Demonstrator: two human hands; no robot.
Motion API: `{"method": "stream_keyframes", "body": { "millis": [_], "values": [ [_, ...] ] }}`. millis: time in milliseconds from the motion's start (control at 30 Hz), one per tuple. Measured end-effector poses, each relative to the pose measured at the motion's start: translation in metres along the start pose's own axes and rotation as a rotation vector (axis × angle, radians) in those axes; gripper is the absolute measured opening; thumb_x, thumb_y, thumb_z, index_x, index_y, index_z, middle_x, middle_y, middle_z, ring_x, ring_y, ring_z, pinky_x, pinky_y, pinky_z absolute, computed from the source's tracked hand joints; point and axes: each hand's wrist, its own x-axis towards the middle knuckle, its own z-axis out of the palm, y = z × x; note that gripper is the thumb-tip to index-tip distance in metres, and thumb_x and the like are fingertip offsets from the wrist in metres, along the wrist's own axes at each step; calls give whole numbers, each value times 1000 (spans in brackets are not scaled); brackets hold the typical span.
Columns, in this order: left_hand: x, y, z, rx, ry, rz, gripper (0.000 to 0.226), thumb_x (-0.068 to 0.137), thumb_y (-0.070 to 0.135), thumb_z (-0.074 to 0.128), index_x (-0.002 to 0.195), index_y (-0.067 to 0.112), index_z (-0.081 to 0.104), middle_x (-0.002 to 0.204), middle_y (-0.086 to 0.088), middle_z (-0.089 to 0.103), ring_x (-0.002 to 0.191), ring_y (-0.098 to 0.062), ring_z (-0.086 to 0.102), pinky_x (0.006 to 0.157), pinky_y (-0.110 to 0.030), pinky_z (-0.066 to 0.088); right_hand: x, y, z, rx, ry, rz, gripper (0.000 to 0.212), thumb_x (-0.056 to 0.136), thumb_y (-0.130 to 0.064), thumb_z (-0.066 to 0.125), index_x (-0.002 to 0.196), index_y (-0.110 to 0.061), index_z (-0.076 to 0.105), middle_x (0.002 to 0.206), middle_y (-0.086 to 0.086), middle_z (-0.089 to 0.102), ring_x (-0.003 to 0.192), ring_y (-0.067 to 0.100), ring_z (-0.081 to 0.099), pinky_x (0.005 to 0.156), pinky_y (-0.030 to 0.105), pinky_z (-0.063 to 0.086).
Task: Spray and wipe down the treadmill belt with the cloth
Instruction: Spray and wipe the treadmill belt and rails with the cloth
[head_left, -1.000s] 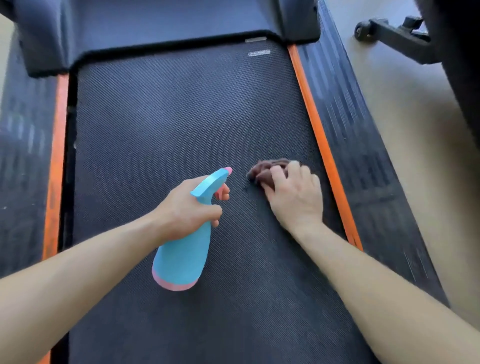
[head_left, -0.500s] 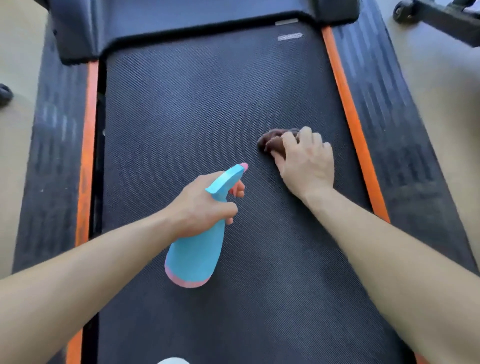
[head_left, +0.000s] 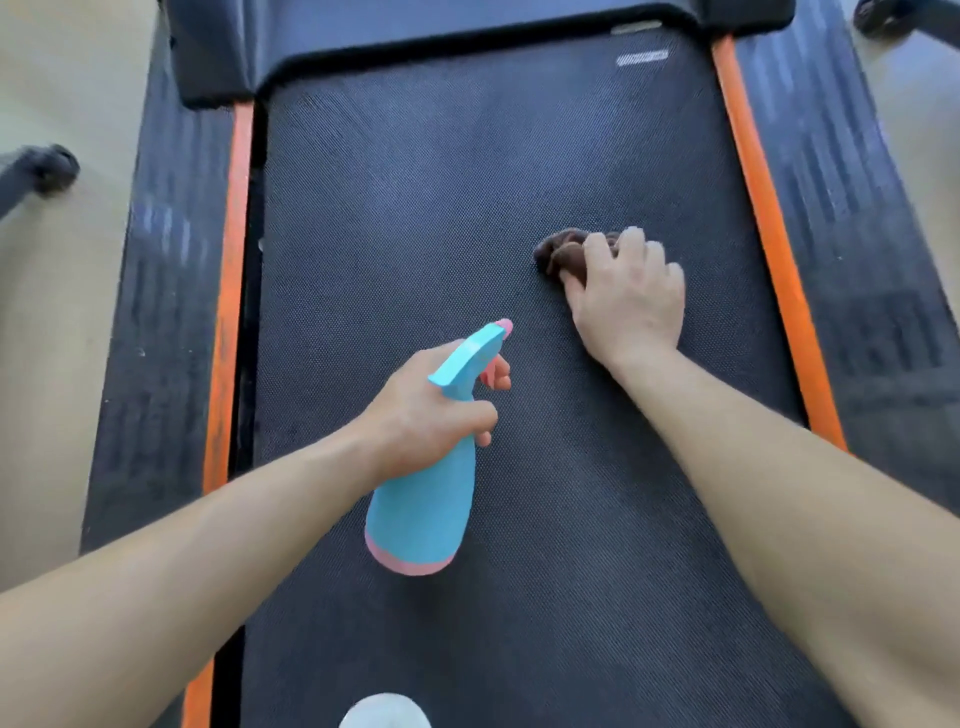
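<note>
Right now the belt (head_left: 415, 208) is lying dark and textured under me, running from six o'clock up to the black hood (head_left: 415, 31) at twelve. The brown cloth (head_left: 558, 254) is sitting bunched on the belt at about one o'clock from its middle, near the right orange strip (head_left: 748, 156) but apart from it. My right hand (head_left: 628, 301) is pressing down on it, fingers curling over the bunch, so only its left edge is peeking out.

At seven o'clock from the cloth, my left hand (head_left: 426, 410) is gripping the blue bottle (head_left: 423, 509) by the neck, thumb wrapping across it and a finger curling at the pink trigger. The bottle is tilting, its nozzle pointing toward one o'clock and its pink-ringed base nearer me; I cannot tell whether the base is touching the belt.

Dark ribbed rails (head_left: 841, 208) are flanking the orange strips at three and nine o'clock, with tan floor (head_left: 62, 78) beyond. A black wheel (head_left: 52, 166) is showing at ten o'clock.
</note>
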Motion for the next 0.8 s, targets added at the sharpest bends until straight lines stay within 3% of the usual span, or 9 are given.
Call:
{"method": "stream_keyframes", "body": {
  "millis": [100,233,367,467,533,633,733,800],
  "values": [
    [-2,-8,0,-2,7,-29,59,63,19,61,122,20,68,112,7,74,66,-16,76,77,-28,57,-85,-5,-9,21,53,-108,34,95,-50,55,97,-17,61,99,15,57,85,35,55,69,44,40],
    [-2,-16,1,49,30,-44,53,60,26,72,114,28,71,109,11,74,100,-16,70,93,-39,55,-123,5,-8,74,25,-267,36,94,-52,51,89,-18,62,90,12,55,79,34,54,65,43,40],
    [-2,-24,-1,20,61,-12,45,67,31,72,110,41,70,109,15,72,94,-5,66,89,-30,49,-66,-10,0,54,36,-91,40,94,-55,51,100,-17,61,98,14,56,85,36,57,69,44,44],
    [-9,-27,-1,-33,77,-9,52,63,35,64,108,60,64,111,13,72,99,-20,73,98,-39,54,-44,-23,0,13,16,34,42,93,-56,50,104,-16,61,103,15,58,89,37,58,72,44,44],
    [-16,-29,1,-39,91,-1,54,66,28,62,109,60,59,113,14,71,101,-21,72,102,-40,53,-66,-27,-3,-12,20,17,39,93,-55,51,101,-18,61,101,14,58,88,35,56,71,44,42],
    [-23,-31,6,-18,118,4,52,69,29,62,111,59,55,117,19,70,108,-8,68,107,-36,50,-144,-25,-12,44,11,-123,32,93,-51,56,95,-20,61,95,13,56,81,34,52,68,44,38],
    [-27,-32,7,-3,135,-10,60,69,36,63,127,48,59,117,22,69,111,-7,65,103,-34,48,-185,-13,-16,95,-37,-313,32,93,-51,55,91,-19,62,89,10,54,77,33,53,64,43,40],
    [-29,-36,6,-14,110,-26,60,68,36,64,128,41,61,120,20,69,106,-8,64,96,-30,47,-157,-10,-15,77,-57,-297,34,93,-53,54,92,-19,63,91,11,55,79,34,54,65,43,42]
  ]
}}
